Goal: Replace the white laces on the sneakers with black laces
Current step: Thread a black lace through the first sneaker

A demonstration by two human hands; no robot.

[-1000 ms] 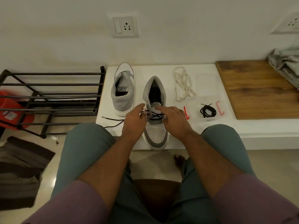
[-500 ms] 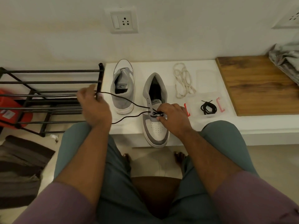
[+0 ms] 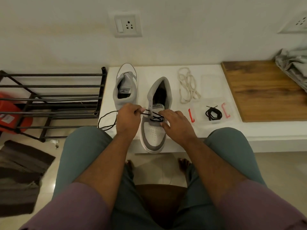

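Fingers of the left hand point(image 3: 128, 119) pinch the black lace point(image 3: 154, 115); right hand point(image 3: 177, 122) fingers rest spread on the sneaker point(image 3: 153, 133).

A single wide-angle head camera is looking forward and steeply down from the seated person's own eye level, facing the wall and its socket point(image 3: 127, 24). It is sitting close above the knees, taking in the white worktop point(image 3: 214, 130) edge to edge.

Left hand point(image 3: 127, 119) pinching black lace point(image 3: 106, 120)
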